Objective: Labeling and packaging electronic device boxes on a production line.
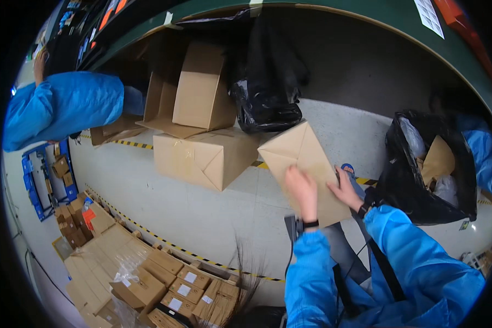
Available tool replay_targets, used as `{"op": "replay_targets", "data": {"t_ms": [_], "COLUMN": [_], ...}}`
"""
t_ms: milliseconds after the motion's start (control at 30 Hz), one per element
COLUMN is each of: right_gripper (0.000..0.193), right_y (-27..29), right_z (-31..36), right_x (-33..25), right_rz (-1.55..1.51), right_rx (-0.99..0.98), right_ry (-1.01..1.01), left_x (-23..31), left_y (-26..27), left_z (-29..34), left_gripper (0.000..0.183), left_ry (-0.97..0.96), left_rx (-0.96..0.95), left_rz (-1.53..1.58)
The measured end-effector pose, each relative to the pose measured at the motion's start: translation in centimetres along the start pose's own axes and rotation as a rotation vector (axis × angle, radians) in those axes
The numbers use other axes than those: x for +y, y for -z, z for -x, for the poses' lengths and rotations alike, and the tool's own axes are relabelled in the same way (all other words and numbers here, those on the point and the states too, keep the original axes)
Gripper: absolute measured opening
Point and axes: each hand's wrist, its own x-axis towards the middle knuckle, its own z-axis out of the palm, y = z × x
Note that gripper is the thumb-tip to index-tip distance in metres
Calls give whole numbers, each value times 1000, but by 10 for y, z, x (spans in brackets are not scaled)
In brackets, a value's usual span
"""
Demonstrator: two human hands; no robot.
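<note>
A box wrapped in brown paper (292,146), with a neatly folded end, is held tilted in front of me. My right hand (345,188) grips its right edge, the thumb on the near face and the other fingers partly hidden. Over the near face is my left hand (302,188), its fingers bent and smeared by motion; I cannot tell whether it presses on the paper. A second paper-wrapped box (188,161), with tape on its side, rests on the floor to the left.
Open cardboard cartons (199,90) and a black plastic bag (268,104) stand under the green-edged bench (333,12). To the right, a black bin bag (402,180) holds paper and plastic scraps. Boxes (188,287) cover a pallet at lower left. A blue-sleeved person (65,106) is far left.
</note>
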Motion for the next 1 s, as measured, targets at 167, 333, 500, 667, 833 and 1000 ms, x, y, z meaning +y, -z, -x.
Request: {"op": "replay_targets", "data": {"t_ms": [167,333,500,667,833,1000], "right_gripper": [68,72,71,56,53,53], "right_y": [-18,-18,-2,33,14,-7], "right_z": [65,70,69,28,-25,-32], "right_x": [-11,-16,8,-7,-16,-4], "right_rz": [51,62,-80,-931,-570,-367], "right_rx": [56,-2,-64,-305,-202,-81], "right_ry": [-115,-236,-245,-493,-376,-239], "left_x": [43,4,-6,-64,-69,-28], "left_y": [-32,-38,10,90,80,40], "left_z": [-81,-90,41,122,150,97], "left_gripper": [40,31,19,8,20,48], "left_ry": [24,-292,-989,-505,-205,-60], "left_rx": [-33,-105,-496,-416,-504,-154], "left_rz": [-255,-224,-220,-168,-167,87]}}
